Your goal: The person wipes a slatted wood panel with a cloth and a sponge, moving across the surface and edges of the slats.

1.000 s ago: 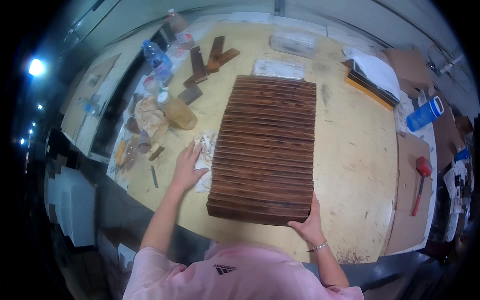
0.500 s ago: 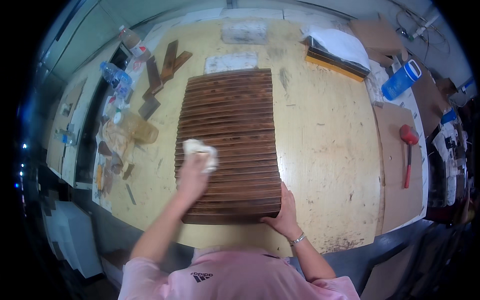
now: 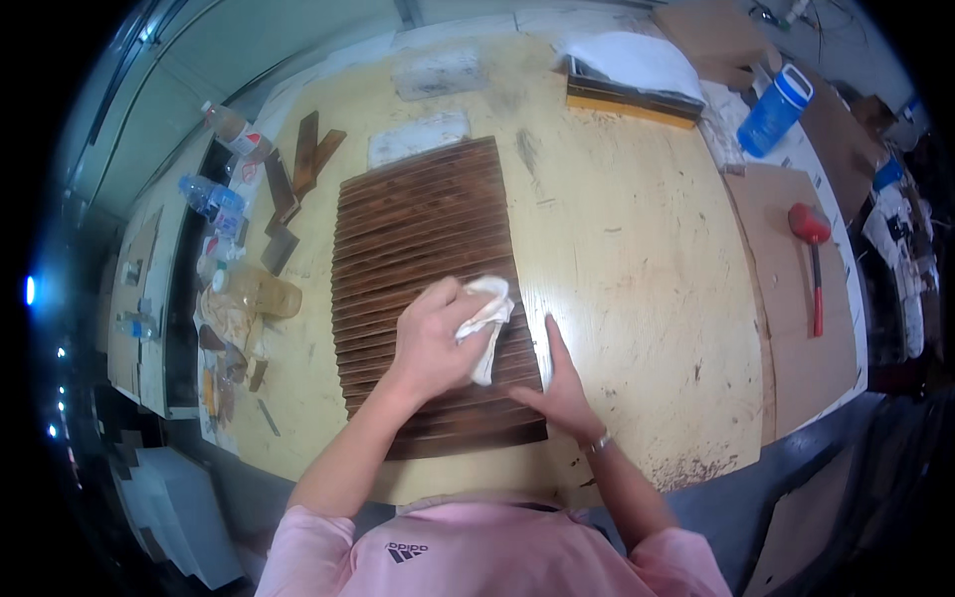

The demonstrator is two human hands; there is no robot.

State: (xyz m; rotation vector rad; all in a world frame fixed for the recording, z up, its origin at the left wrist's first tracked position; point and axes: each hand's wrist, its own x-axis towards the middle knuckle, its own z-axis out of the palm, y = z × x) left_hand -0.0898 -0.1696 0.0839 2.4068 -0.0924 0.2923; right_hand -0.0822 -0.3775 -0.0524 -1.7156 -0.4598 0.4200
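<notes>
A dark brown ribbed wooden panel lies on the yellow worktable. My left hand grips a crumpled white cloth and presses it on the panel's lower right part. My right hand lies flat, fingers spread, on the panel's right edge near its lower corner, just right of the cloth.
Dark wood offcuts, plastic bottles and a jar crowd the table's left side. A pale slab lies behind the panel. A stack of boards under white sheets, a blue bottle and a red-headed tool sit to the right.
My left hand picked up the white cloth from the table beside the panel and moved it rightward across the panel. My right hand slid up the panel's right edge.
</notes>
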